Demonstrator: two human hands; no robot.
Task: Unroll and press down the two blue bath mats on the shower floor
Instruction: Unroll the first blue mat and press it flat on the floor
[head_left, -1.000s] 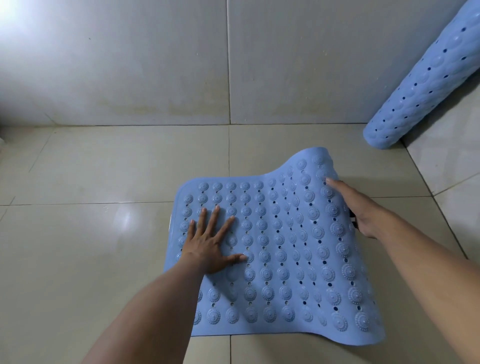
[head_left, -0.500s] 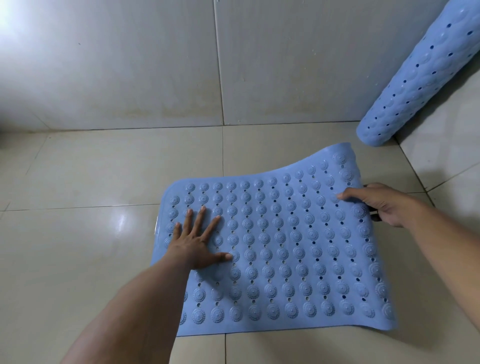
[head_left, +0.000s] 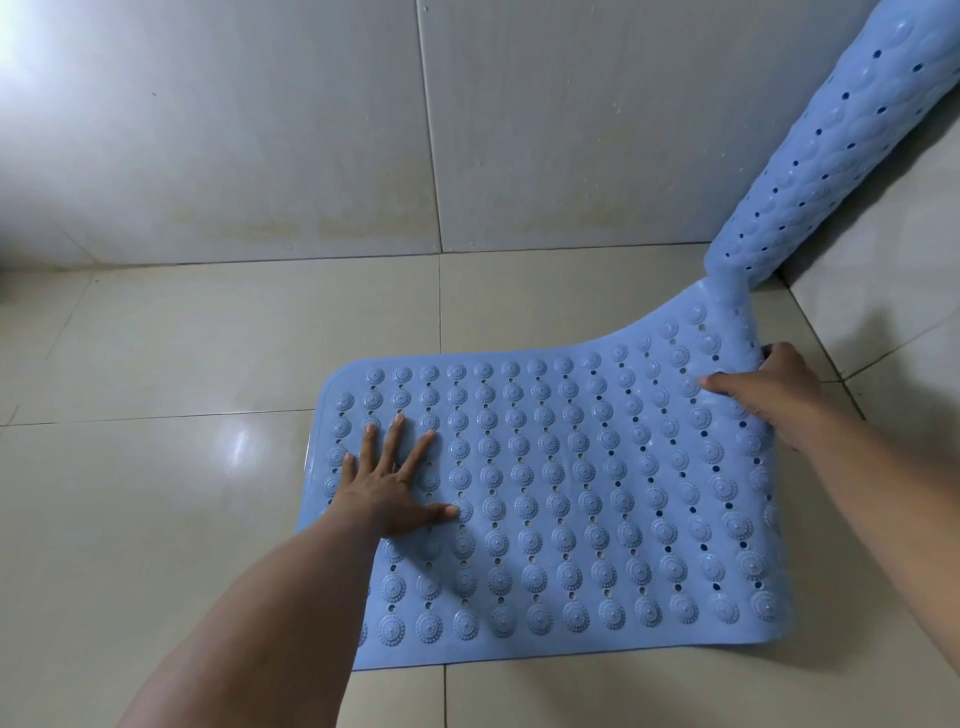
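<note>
1. Head view showed the mat (head_left: 571, 499) lying on the floor (head_left: 156, 519) with its studded side up, near the middle and right of the picture, its near edge running along a grout line.
2. Most of the mat lay flat; its far right corner curled up off the tiles, rising toward the roll (head_left: 841, 150).
3. Left hand (head_left: 389, 488) pressed palm-down on the mat's left part, fingers spread wide and straight, thumb out to the right, gripping nothing.
4. Right hand (head_left: 774, 389) held the mat's raised right edge, thumb on top of the studs and the other fingers curled under the edge, closed on it.
5. Compared with a second before, the mat lay wider: the hump under the right hand had flattened, and the right edge had been drawn out further to the right.
6. Half a second before, the lifted corner stood clear of the roll; it now reached up against the roll's lower end in the picture, though whether they touched I could not tell.
7. The left hand kept its place and spread on the mat across all three frames.
8. The roll, also blue with holes and bumps, leaned in the corner where the back wall (head_left: 260, 130) met the right wall.
9. No brand, label or writing could be read on either mat.
</note>
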